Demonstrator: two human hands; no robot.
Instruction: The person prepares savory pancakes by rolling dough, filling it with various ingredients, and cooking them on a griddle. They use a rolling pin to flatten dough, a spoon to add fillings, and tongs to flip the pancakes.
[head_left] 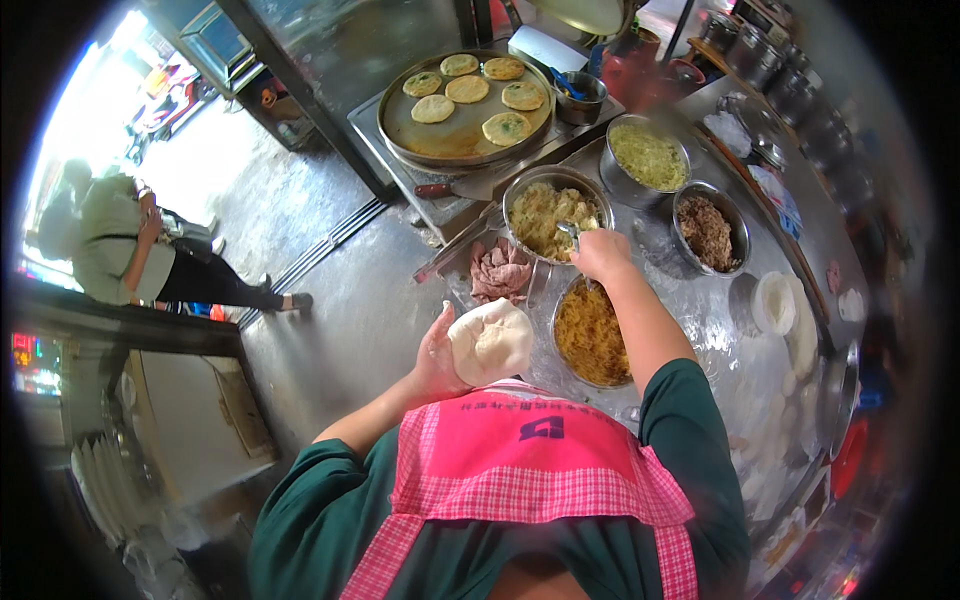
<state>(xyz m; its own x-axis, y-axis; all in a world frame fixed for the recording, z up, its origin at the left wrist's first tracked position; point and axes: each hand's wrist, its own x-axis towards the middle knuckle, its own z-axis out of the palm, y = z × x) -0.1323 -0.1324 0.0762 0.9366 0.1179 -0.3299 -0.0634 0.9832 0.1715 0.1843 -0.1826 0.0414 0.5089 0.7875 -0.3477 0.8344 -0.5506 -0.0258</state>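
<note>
My left hand [437, 352] holds up a flat round of pale dough [492, 342] in front of the apron, palm under it and thumb at its edge. My right hand [603, 256] grips a metal spoon [569, 232], its end at a pale yellowish filling [538, 213] in a steel bowl. Under my right forearm stands a bowl of orange-brown shredded filling [586, 336], partly covered by the arm. A crumpled pinkish cloth [500, 270] lies between the dough and the pale filling.
Several round flatbreads [467, 89] lie on a large round griddle [450, 135] beyond the bowls. Right of them are a pot of green shreds [650, 158] and a bowl of brown filling [706, 232]. A dark-handled scraper [436, 190] rests by the griddle. At left, a person [150, 235] stands outside.
</note>
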